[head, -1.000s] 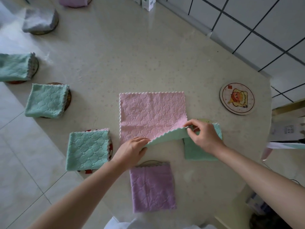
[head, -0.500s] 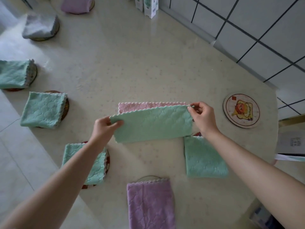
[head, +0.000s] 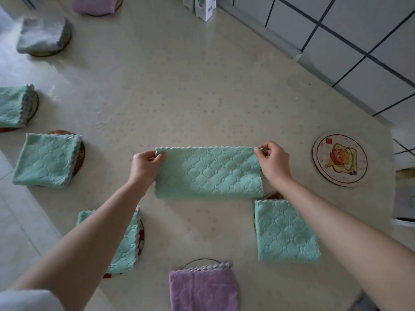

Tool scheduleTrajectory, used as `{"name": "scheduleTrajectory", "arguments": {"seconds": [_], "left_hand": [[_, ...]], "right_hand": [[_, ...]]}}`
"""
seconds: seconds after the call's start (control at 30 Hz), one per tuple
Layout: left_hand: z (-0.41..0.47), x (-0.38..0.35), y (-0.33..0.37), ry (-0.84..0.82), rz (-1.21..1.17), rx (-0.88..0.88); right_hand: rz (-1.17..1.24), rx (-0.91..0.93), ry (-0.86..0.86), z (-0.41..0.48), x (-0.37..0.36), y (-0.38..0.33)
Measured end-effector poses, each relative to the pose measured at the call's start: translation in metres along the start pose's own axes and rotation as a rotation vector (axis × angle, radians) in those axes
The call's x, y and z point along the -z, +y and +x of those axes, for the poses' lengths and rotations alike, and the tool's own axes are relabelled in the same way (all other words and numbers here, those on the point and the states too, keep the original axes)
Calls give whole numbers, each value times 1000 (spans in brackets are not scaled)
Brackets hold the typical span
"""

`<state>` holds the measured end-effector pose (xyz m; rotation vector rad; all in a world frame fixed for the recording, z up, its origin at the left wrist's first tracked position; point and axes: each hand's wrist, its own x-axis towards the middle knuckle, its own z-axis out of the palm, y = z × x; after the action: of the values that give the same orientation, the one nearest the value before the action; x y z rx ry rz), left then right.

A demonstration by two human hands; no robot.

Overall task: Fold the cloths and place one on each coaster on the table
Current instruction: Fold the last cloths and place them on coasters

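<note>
Both arms reach forward; left hand [head: 143, 164] and right hand [head: 272, 161] fingers pinch the green cloth's [head: 208, 173] far corners on the desk [head: 179, 97].

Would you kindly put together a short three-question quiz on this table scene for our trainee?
1. True or false: the cartoon coaster lies bare.
2. The long green cloth is held by: A one hand, B both hands, C neither.
3. What colour is the folded cloth nearest the person?
Key: 1 true. 2 B: left hand and right hand pinch its far corners. 3 purple.
</note>
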<state>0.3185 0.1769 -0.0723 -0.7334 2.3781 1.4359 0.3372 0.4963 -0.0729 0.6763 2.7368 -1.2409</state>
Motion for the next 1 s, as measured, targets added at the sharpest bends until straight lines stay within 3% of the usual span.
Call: {"name": "scheduleTrajectory", "arguments": {"seconds": [0.27, 0.43, 0.57, 0.63, 0.73, 0.8, 0.9, 1.0], "left_hand": [[11, -5, -7, 92, 69, 16], [14, -7, 8, 128, 275, -61], [-3, -2, 17, 221, 475, -164], [-24, -5, 15, 252, 546, -408], [-63, -21, 0, 82, 610, -819], [-86, -35, -16, -117, 704, -948], [-107, -48, -39, -292, 888, -1020], [-109, -48, -55, -322, 1000, -935]], "right_hand": [[-48, -50, 6, 8, -5, 1], [-79, -40, -29, 6, 3, -4], [-251, 248, -37, -12, 19, -9], [-353, 459, -58, -33, 22, -7], [-426, 720, -119, -71, 14, -2], [-512, 834, -153, -91, 3, 6], [-664, 832, -226, -110, -11, 18], [-718, 786, -248, -114, -9, 28]]}}
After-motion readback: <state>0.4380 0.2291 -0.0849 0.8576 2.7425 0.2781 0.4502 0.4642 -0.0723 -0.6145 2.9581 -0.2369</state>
